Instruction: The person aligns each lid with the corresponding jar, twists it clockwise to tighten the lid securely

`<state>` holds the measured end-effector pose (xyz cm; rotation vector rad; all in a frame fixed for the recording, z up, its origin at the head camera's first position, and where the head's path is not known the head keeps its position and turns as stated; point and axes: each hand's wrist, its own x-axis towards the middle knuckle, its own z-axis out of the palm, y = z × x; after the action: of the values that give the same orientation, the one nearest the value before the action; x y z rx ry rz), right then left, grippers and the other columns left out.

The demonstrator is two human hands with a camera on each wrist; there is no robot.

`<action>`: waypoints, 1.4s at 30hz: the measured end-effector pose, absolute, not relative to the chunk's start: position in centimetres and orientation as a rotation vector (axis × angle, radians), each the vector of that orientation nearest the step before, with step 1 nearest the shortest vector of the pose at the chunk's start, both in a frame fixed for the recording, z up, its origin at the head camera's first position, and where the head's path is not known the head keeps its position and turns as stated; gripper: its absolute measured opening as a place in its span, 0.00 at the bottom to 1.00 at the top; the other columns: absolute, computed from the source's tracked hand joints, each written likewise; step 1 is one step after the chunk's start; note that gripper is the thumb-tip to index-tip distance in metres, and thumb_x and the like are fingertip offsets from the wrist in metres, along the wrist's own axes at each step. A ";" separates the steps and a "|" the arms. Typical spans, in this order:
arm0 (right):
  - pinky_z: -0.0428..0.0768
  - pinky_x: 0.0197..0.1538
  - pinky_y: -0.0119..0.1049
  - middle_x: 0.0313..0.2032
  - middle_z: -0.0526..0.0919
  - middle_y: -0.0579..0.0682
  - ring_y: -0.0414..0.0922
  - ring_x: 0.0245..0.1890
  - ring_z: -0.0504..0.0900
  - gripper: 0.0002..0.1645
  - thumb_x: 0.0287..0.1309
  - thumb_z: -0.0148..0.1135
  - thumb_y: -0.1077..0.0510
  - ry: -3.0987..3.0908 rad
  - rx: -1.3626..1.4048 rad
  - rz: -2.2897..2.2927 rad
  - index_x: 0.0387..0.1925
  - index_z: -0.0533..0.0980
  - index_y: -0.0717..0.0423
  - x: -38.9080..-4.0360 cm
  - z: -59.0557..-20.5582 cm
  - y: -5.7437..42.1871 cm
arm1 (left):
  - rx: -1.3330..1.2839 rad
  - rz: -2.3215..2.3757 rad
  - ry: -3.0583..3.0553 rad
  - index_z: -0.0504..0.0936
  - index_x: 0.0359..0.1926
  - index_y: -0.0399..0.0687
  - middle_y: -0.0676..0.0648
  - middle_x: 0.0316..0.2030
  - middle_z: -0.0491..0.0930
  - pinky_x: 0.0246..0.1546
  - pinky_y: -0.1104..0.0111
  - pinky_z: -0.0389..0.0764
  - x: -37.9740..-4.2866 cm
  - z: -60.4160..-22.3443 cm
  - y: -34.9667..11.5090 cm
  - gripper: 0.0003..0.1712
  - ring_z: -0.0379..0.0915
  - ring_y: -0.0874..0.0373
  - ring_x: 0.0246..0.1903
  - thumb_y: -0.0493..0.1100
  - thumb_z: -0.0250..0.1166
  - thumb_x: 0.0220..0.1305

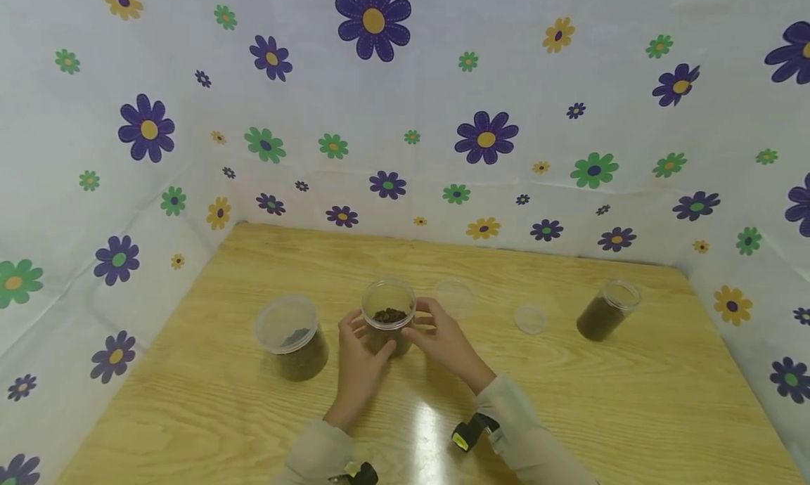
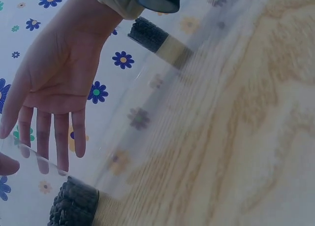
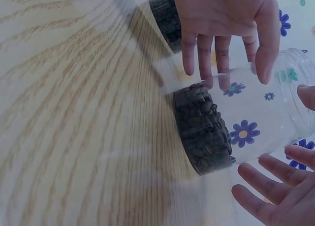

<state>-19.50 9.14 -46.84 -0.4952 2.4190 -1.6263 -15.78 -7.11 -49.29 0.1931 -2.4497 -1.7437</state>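
A clear round jar (image 1: 411, 304), part filled with dark coffee beans (image 3: 202, 130), stands on the table between both hands. At its left side my left hand (image 1: 359, 372) holds it, the thumb at the front and the fingers along the side. From the right, my right hand (image 1: 446, 341) holds the same jar, the thumb low on the near wall and the fingers round the far side. No lid shows on this jar. The beans (image 2: 74, 204) also appear in the left wrist view, where the left fingers lie along the clear wall.
A second wide jar (image 1: 302, 358) with dark contents stands at the left. To the right is a narrower jar (image 1: 598, 319) of dark, fine contents. Between lie a larger clear lid (image 1: 455, 299) and a smaller clear disc (image 1: 530, 318). Flowered cloth (image 1: 418, 105) surrounds the wooden table (image 1: 633, 401).
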 end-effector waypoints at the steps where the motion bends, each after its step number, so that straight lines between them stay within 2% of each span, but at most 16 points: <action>1: 0.73 0.58 0.54 0.63 0.67 0.63 0.60 0.58 0.72 0.34 0.62 0.58 0.57 2.418 -0.512 -1.617 0.65 0.59 0.62 -19.2 -46.2 9.2 | 0.194 -1.727 -2.462 0.49 0.65 0.42 0.32 0.61 0.58 0.58 0.43 0.67 -15.8 -49.3 -7.2 0.43 0.60 0.36 0.60 0.39 0.67 0.56; 6: 0.74 0.57 0.54 0.63 0.66 0.66 0.62 0.58 0.71 0.34 0.62 0.57 0.58 2.411 -0.543 -1.556 0.65 0.57 0.65 -18.4 -44.8 9.6 | 0.176 -1.644 -2.531 0.51 0.65 0.41 0.32 0.58 0.60 0.56 0.45 0.69 -15.5 -49.3 -7.3 0.47 0.63 0.37 0.57 0.42 0.71 0.52; 10: 0.75 0.56 0.54 0.62 0.67 0.64 0.60 0.57 0.73 0.35 0.62 0.59 0.55 2.424 -0.561 -1.551 0.65 0.58 0.63 -18.8 -46.5 10.0 | 0.133 -1.597 -2.568 0.52 0.64 0.39 0.32 0.56 0.62 0.53 0.46 0.71 -15.1 -49.1 -7.5 0.47 0.65 0.37 0.55 0.43 0.72 0.51; 18: 0.77 0.54 0.51 0.60 0.69 0.64 0.58 0.55 0.76 0.35 0.60 0.60 0.51 2.426 -0.625 -1.524 0.63 0.60 0.61 -18.1 -46.3 10.4 | 0.050 -1.565 -2.611 0.52 0.63 0.42 0.34 0.55 0.64 0.51 0.48 0.73 -14.6 -49.0 -8.4 0.48 0.65 0.40 0.54 0.47 0.73 0.49; 27: 0.74 0.56 0.55 0.61 0.68 0.63 0.60 0.56 0.74 0.35 0.61 0.60 0.53 2.471 -0.657 -1.452 0.65 0.58 0.61 -18.8 -45.4 11.7 | -0.058 -1.579 -2.610 0.50 0.69 0.45 0.37 0.66 0.57 0.63 0.39 0.58 -15.2 -49.5 -8.7 0.61 0.53 0.39 0.67 0.52 0.78 0.39; 35: 0.70 0.60 0.55 0.62 0.69 0.60 0.58 0.60 0.71 0.35 0.60 0.61 0.53 2.704 -0.572 -1.190 0.65 0.61 0.59 -21.1 -44.9 13.2 | -0.114 -1.722 -2.497 0.52 0.69 0.49 0.42 0.67 0.59 0.66 0.42 0.53 -15.5 -50.2 -8.9 0.61 0.52 0.43 0.69 0.47 0.80 0.36; 39: 0.68 0.63 0.54 0.62 0.69 0.60 0.58 0.63 0.68 0.35 0.57 0.63 0.51 2.844 -0.622 -0.927 0.63 0.65 0.59 -22.7 -45.2 13.4 | -0.159 -1.768 -2.432 0.53 0.68 0.48 0.40 0.66 0.60 0.67 0.42 0.52 -15.5 -50.6 -9.0 0.61 0.53 0.42 0.69 0.44 0.80 0.36; 42: 0.66 0.64 0.57 0.62 0.68 0.62 0.59 0.63 0.66 0.39 0.53 0.67 0.49 2.888 -0.681 -0.723 0.63 0.65 0.58 -23.6 -45.8 13.5 | -0.169 -1.768 -2.417 0.53 0.68 0.47 0.39 0.65 0.61 0.66 0.41 0.53 -15.3 -51.0 -9.0 0.60 0.53 0.41 0.68 0.43 0.80 0.36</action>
<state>-23.59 13.48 -45.78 -0.6814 2.8877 -0.7226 -15.34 -8.95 -51.02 -0.1691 -2.4174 -1.7681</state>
